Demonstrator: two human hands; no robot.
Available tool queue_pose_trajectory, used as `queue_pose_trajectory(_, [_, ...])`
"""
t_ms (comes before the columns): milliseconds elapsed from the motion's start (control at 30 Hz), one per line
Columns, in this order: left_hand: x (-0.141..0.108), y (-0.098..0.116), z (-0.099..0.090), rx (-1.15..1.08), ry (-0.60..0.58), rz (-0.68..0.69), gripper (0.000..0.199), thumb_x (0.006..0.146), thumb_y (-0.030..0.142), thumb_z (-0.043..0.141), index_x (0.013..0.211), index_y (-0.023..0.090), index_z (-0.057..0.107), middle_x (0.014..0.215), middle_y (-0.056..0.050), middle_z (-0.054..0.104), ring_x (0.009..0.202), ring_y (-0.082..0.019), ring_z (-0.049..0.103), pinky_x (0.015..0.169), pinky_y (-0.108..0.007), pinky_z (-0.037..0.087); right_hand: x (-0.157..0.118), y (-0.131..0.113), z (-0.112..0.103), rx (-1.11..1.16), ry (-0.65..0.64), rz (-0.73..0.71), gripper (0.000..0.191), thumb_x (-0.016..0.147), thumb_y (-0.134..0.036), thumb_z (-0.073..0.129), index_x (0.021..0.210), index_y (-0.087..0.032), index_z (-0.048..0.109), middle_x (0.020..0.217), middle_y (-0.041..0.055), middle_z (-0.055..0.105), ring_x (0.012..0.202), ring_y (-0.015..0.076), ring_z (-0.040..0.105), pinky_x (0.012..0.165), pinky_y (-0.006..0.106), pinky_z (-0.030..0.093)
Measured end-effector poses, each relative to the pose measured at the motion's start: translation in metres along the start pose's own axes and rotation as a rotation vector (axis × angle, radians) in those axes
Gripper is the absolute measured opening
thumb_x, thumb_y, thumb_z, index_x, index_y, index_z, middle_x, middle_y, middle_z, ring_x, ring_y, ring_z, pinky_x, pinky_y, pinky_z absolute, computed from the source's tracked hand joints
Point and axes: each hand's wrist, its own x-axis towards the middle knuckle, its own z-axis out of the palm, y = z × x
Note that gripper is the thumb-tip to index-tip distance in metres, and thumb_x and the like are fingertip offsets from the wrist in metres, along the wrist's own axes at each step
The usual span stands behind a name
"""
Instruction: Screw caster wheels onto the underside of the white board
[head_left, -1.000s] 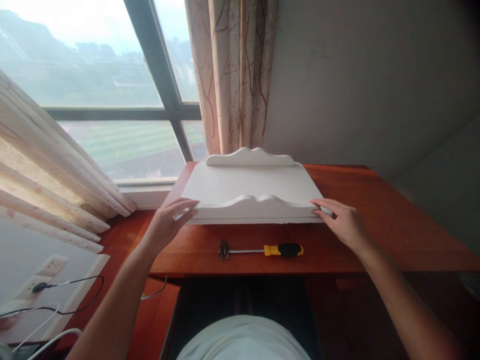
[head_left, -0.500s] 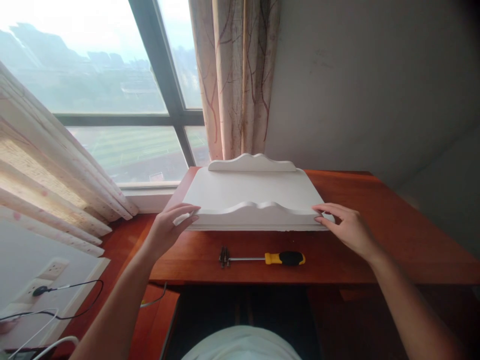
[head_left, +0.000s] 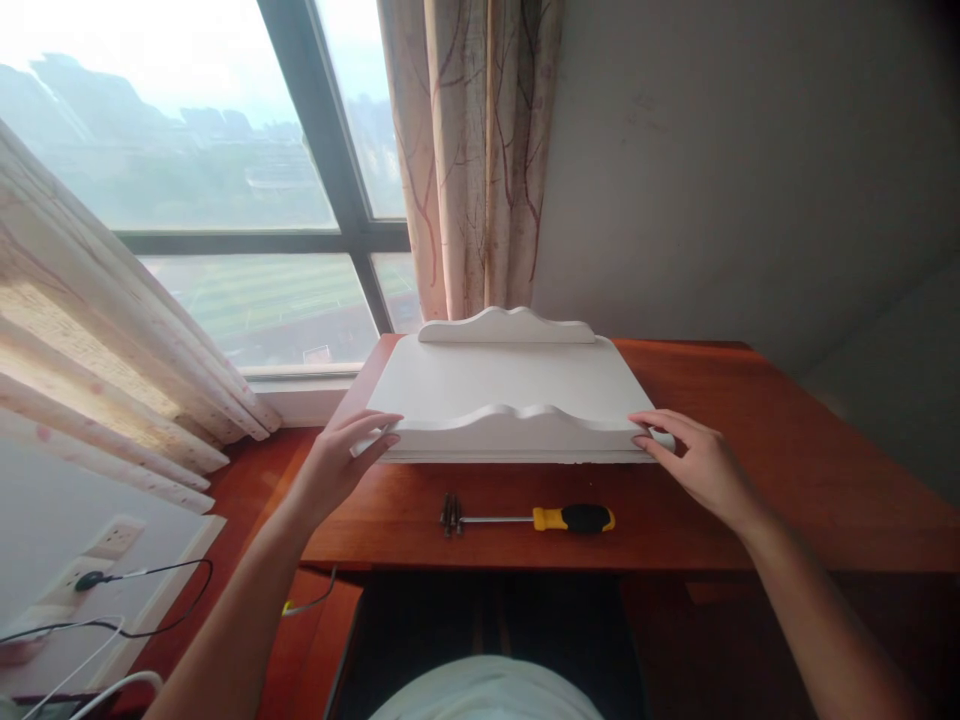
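White boards lie stacked on the reddish-brown desk (head_left: pixel 750 480). Along the near edge stands a white wavy-edged strip (head_left: pixel 517 434), its ends pinched between thumb and fingers by my left hand (head_left: pixel 345 452) and my right hand (head_left: pixel 694 450). A second wavy strip (head_left: pixel 506 327) stands upright at the far edge of the white top board (head_left: pixel 502 375). Nearer to me, a yellow and black screwdriver (head_left: pixel 574 518) lies on the desk with its tip beside several small dark screws (head_left: pixel 450 514).
Behind the desk are a window (head_left: pixel 247 310), patterned curtains (head_left: pixel 480 160) and a grey wall (head_left: pixel 735 180). At the lower left, a plug with a black cable (head_left: pixel 90 580) sits in a wall socket. A dark gap lies below the desk's front edge.
The whole view has shifted very slightly. Both hands keep their pinch on the near strip, and nothing else has visibly moved.
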Motion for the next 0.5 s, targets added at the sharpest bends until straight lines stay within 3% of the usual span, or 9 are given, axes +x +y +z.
queue_pose_trajectory(233, [-0.007,0.004,0.003,0.091,0.054,0.049,0.026,0.097,0.038,0.064,0.117,0.023,0.073,0.116,-0.006,0.074,0.104,-0.023,0.070,0.093,-0.032,0.053,-0.008,-0.007,0.003,-0.074,0.068,-0.087,0.026,0.098,-0.034,0.062,0.120,-0.025,0.071,0.123,0.0060,0.073,0.112,0.0244,0.070,0.097,0.038,0.058])
queue_pose_trajectory(367, [-0.011,0.018,0.003,0.169,0.175,0.050,0.027,0.097,0.037,0.064,0.119,0.023,0.071,0.119,-0.007,0.072,0.108,-0.024,0.069,0.097,-0.035,0.053,-0.017,-0.024,0.003,-0.150,0.218,-0.164,0.029,0.098,-0.025,0.061,0.126,-0.025,0.068,0.126,0.0067,0.071,0.116,0.0231,0.068,0.103,0.039,0.055])
queue_pose_trajectory(500, [-0.016,0.025,0.000,0.165,0.245,0.009,0.025,0.096,0.035,0.065,0.117,0.023,0.072,0.120,-0.007,0.071,0.107,-0.024,0.069,0.099,-0.037,0.052,-0.027,-0.034,-0.004,-0.130,0.254,-0.172,0.029,0.097,-0.021,0.062,0.124,-0.028,0.069,0.125,0.0045,0.072,0.115,0.0215,0.068,0.105,0.038,0.053])
